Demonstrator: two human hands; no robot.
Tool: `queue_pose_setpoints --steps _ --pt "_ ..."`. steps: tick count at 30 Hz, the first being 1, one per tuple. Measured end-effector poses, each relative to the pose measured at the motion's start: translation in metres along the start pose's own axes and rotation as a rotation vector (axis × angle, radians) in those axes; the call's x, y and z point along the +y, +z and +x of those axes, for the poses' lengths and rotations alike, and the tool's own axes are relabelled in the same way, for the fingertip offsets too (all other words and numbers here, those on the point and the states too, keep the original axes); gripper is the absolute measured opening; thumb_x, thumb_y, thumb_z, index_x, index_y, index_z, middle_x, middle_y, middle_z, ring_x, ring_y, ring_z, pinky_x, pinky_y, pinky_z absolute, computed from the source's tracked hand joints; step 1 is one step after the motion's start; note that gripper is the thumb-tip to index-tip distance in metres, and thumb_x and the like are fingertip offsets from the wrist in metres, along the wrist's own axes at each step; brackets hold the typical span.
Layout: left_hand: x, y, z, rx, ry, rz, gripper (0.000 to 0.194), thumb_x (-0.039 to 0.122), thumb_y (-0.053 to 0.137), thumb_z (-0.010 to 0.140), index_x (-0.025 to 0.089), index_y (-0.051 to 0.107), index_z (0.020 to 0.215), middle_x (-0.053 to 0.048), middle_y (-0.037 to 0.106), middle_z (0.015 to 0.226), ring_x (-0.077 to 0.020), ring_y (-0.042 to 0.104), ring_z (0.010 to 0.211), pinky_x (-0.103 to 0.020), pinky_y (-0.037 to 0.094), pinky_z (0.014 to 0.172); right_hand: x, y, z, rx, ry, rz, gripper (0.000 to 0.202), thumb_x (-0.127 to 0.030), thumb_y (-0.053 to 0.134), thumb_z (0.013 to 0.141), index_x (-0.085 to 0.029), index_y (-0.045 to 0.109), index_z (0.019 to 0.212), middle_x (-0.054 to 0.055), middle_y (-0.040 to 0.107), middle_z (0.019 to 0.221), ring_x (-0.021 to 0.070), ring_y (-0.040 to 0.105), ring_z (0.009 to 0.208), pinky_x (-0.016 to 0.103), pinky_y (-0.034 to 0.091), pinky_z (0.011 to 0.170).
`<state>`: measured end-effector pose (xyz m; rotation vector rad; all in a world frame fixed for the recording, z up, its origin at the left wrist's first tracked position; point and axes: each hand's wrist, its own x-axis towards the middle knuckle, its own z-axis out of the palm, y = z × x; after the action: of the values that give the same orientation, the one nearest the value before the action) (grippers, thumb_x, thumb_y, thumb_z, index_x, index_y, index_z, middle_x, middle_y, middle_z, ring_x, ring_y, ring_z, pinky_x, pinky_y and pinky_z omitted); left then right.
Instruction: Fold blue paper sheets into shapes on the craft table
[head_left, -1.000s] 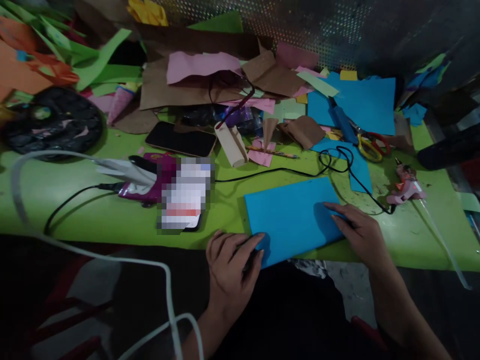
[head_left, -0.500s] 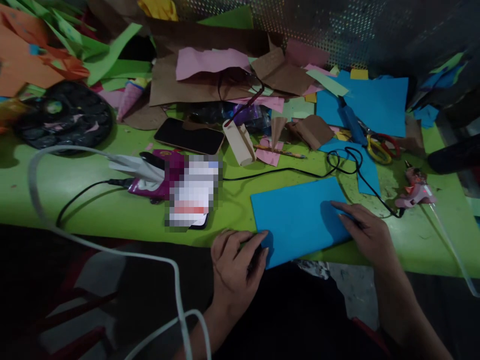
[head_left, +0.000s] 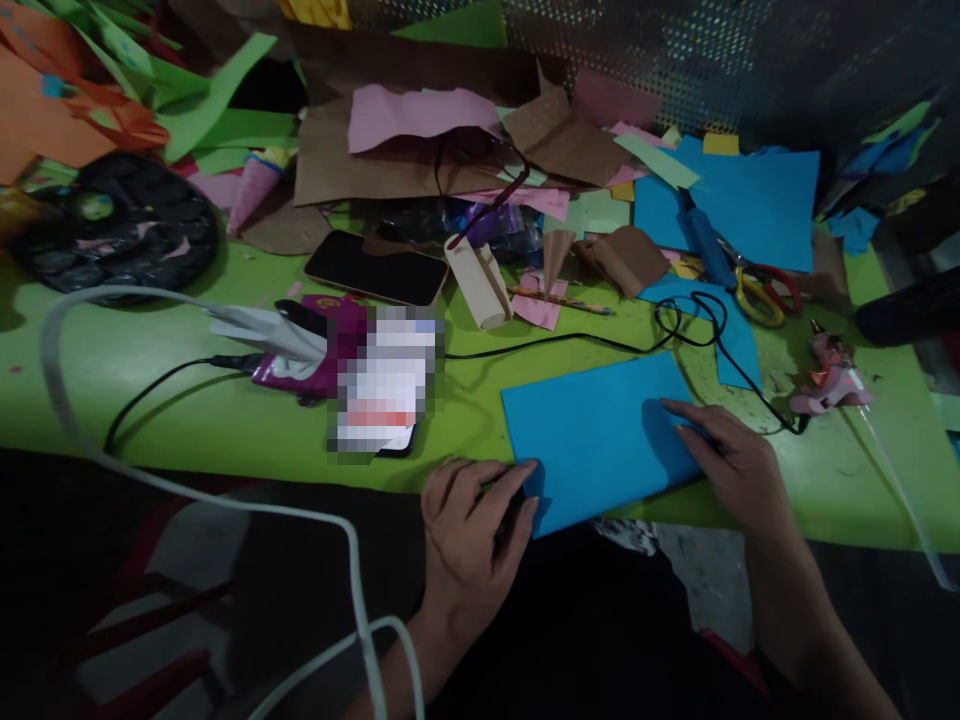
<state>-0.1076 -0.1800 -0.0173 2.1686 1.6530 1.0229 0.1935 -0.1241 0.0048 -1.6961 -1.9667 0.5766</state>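
Note:
A blue folded paper [head_left: 600,440] lies flat at the front edge of the green table, between my two hands. My left hand [head_left: 472,520] grips its lower left edge, thumb and index finger at the paper and the other fingers curled. At the right end, my right hand [head_left: 731,460] holds the paper with its fingertips resting on top; its thumb side is partly hidden. Right of that hand stands a pink glue gun [head_left: 829,380] with a clear glue stick in its back.
Scissors [head_left: 757,295], a blue cutter [head_left: 705,240] and a pencil [head_left: 562,300] lie behind the paper. A lit phone [head_left: 386,380], a dark phone [head_left: 375,268], glasses [head_left: 495,205] and a black tray [head_left: 120,230] are further left. A black cord [head_left: 555,340] crosses the table; paper scraps pile behind.
My hands and the blue paper hold still. Only the camera view has shifted slightly.

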Motion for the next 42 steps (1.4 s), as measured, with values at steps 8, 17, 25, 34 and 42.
queue_pose_setpoints --steps 8,17,25,34,42 --pt "-0.0010 0.0000 -0.0003 -0.018 0.000 0.007 0.029 0.018 0.063 0.091 0.021 0.069 0.120 -0.007 0.063 0.099 -0.0232 0.056 0.098 -0.042 0.043 0.094 0.0009 0.0016 -0.0006 0.013 0.002 -0.007 0.031 -0.036 0.054 0.099 -0.026 0.071 0.123 0.008 0.072 0.107 0.0243 0.068 0.094 0.033 0.053 0.075" --pt "-0.0001 -0.0014 0.0012 -0.028 -0.016 0.001 0.028 0.019 0.062 0.092 0.020 0.070 0.119 -0.007 0.063 0.098 -0.0229 0.056 0.097 -0.042 0.043 0.092 -0.0015 0.0029 -0.0011 0.030 -0.010 -0.030 0.030 -0.035 0.054 0.099 -0.026 0.071 0.123 0.007 0.073 0.110 0.0224 0.068 0.098 0.032 0.052 0.082" --pt "0.0006 -0.0038 0.0017 -0.034 -0.010 -0.005 0.028 0.019 0.062 0.092 0.019 0.070 0.119 -0.006 0.064 0.099 -0.0223 0.056 0.097 -0.042 0.043 0.093 -0.0025 0.0040 -0.0021 0.038 -0.001 -0.018 0.030 -0.035 0.055 0.099 -0.025 0.071 0.123 0.007 0.073 0.110 0.0224 0.068 0.099 0.032 0.052 0.081" --pt "0.0001 -0.0062 0.0020 -0.043 -0.010 -0.008 0.027 0.020 0.060 0.094 0.019 0.070 0.119 -0.006 0.064 0.099 -0.0224 0.055 0.097 -0.042 0.043 0.092 -0.0016 0.0040 -0.0022 0.027 0.013 -0.036 0.031 -0.036 0.054 0.100 -0.027 0.071 0.124 0.007 0.073 0.114 0.0239 0.068 0.101 0.033 0.053 0.080" --pt "0.0003 -0.0076 0.0032 -0.064 0.004 0.001 0.028 0.020 0.059 0.094 0.019 0.068 0.121 -0.006 0.064 0.099 -0.0222 0.054 0.098 -0.041 0.042 0.091 -0.0041 0.0053 -0.0026 0.038 0.022 -0.028 0.030 -0.035 0.054 0.100 -0.026 0.071 0.123 0.007 0.073 0.113 0.0241 0.069 0.100 0.033 0.052 0.077"
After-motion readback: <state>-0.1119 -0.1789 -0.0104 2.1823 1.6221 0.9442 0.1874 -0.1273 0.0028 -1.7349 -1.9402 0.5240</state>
